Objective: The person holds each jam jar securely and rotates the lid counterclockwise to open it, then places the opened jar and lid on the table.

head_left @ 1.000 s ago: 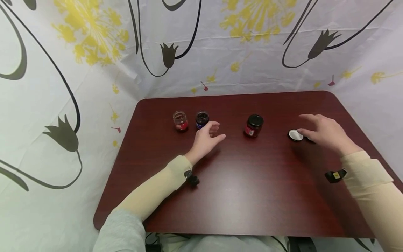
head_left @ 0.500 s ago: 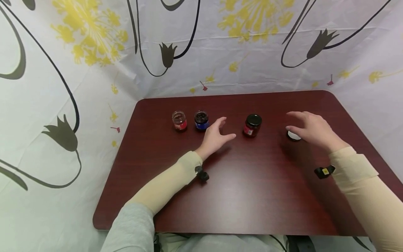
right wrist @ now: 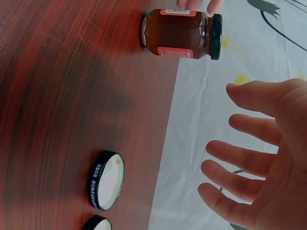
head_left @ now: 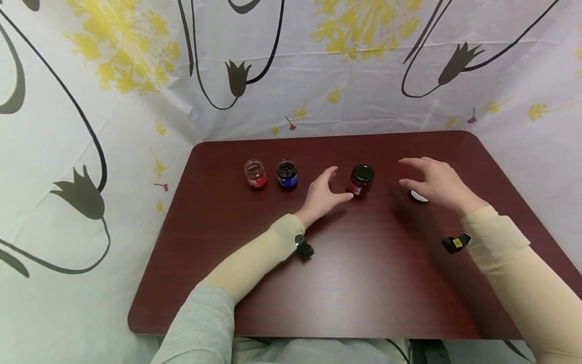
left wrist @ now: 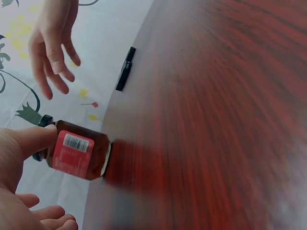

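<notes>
A closed jar (head_left: 362, 177) of dark contents, with a black lid and a red barcoded label, stands upright on the table. My left hand (head_left: 318, 199) is just left of it, thumb and fingers spread; in the left wrist view the thumb overlaps the jar's lid edge. My right hand (head_left: 441, 186) hovers to the jar's right with fingers apart, holding nothing. Below it, two loose black lids lie with their white insides up: one lid (right wrist: 109, 181) and a second lid (right wrist: 101, 224), cut off by the right wrist view's edge. The right hand hides part of them in the head view.
Two jars without lids stand at the back left of the reddish-brown table (head_left: 345, 283): a red-labelled jar (head_left: 255, 175) and a blue-labelled jar (head_left: 287, 175). A flower-printed white cloth (head_left: 182, 111) hangs close behind the table and along its sides.
My left hand has moved right, away from the blue-labelled jar, up to the closed jar. My right hand has moved left over the loose lids towards the same jar. The jars stay put.
</notes>
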Tool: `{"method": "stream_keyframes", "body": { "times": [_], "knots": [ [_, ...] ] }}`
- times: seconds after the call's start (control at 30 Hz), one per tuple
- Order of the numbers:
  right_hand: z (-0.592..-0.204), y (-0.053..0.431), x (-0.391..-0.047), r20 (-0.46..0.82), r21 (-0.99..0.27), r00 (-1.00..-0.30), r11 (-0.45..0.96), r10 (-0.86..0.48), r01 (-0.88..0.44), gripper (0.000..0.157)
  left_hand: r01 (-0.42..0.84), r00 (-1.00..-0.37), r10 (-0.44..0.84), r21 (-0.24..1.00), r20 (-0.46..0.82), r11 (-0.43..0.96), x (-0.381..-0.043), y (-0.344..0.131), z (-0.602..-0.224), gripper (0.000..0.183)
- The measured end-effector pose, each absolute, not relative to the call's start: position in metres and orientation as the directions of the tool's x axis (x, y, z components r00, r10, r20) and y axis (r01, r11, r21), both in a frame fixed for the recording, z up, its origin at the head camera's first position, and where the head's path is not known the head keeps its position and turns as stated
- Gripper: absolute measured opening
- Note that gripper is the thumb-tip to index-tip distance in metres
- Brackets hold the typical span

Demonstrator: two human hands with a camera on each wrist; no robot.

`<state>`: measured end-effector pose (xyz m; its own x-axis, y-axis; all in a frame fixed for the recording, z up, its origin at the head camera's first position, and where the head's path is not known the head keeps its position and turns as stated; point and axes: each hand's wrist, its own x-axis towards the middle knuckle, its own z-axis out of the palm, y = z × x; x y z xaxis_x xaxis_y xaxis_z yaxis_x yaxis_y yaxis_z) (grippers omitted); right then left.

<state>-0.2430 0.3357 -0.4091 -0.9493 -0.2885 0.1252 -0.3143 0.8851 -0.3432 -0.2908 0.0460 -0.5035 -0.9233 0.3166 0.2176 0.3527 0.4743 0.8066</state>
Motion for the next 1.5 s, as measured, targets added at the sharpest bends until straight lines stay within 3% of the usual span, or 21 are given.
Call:
{"method": "stream_keyframes", "body": {
  "times": [0.6, 1.5],
  "knots": [
    [-0.409, 0.324, -0.247, 0.125, -0.328, -0.940, 0.881, -0.317, -0.341, 0.055, 0.313, -0.931, 0.301, 0.872, 0.205, 0.377, -0.297, 0.069, -0.512, 0.088],
    [-0.404, 0.307, -0.252, 0.127, -0.313, -0.927, 0.872, -0.354, -0.376, 0.053, 0.317, -0.929, 0.314, 0.858, 0.196, 0.404, -0.299, 0.091, -0.515, 0.079]
  ]
}}
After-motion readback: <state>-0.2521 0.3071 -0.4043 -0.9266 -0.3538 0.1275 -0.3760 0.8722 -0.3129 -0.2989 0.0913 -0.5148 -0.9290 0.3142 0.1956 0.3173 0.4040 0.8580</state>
